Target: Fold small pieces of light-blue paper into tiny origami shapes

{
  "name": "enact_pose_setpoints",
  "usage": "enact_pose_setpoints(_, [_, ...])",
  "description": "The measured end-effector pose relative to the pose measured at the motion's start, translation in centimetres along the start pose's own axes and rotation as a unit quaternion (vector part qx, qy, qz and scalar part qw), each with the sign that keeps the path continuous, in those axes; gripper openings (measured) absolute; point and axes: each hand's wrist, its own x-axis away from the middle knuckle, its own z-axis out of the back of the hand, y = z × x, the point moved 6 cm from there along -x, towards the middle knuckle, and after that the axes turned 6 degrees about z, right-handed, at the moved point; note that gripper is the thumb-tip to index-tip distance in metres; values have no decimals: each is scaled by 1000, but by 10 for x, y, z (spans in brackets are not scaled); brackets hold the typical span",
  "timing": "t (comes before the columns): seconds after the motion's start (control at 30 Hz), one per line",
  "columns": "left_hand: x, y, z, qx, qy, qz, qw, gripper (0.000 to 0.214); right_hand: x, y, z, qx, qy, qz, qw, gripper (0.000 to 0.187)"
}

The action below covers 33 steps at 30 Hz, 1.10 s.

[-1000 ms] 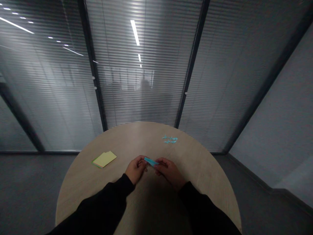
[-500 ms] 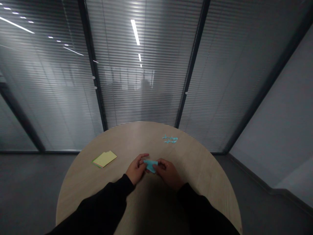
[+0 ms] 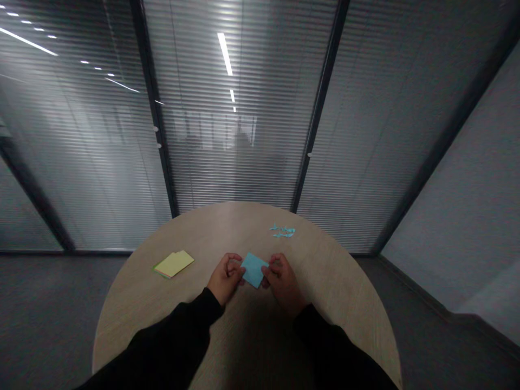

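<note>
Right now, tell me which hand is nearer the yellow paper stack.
Left. The left hand is right of the yellow paper stack; the right hand is farther right, past the blue paper.

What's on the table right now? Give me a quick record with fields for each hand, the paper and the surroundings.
Left hand: pinching the left corner of the blue sheet
Right hand: pinching its right corner
Blue sheet: spread between the hands, turned like a diamond
Left side: paper stack, yellow on top, green edge showing beneath
Far right: small blue pieces, shapes too small to tell
Surface: round wooden table
Behind: blinds
</note>
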Motion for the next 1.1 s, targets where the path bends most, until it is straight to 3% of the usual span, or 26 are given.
enact_pose_setpoints(0.13, [0,4,3,-23,25,-20,999,28,1,-8,-1,69,-54,45,995,15])
enact_pose_setpoints(0.23, [0,3,4,-61,22,-3,998,20,1,-9,2,106,-60,48,991,29])
enact_pose_setpoints(0.33, [1,2,4,-78,12,1,997,26,1,-7,4,103,-66,41,992,35])
enact_pose_setpoints(0.5, [4,5,-1,-112,-9,8,994,32,0,-3,4,88,-81,28,992,30])
enact_pose_setpoints(0.63, [3,7,1,-111,13,-8,994,27,-1,-3,3,70,-81,47,993,28])
enact_pose_setpoints(0.8, [0,3,4,-121,32,-13,992,27,-1,5,2,57,-73,-10,996,28])
enact_pose_setpoints(0.93, [0,4,0,-69,-4,-33,997,31,0,2,-1,55,-79,6,995,25])
enact_pose_setpoints(1.1, [0,1,-4,-17,-32,-19,999,54,-1,3,-2,28,-72,25,997,31])
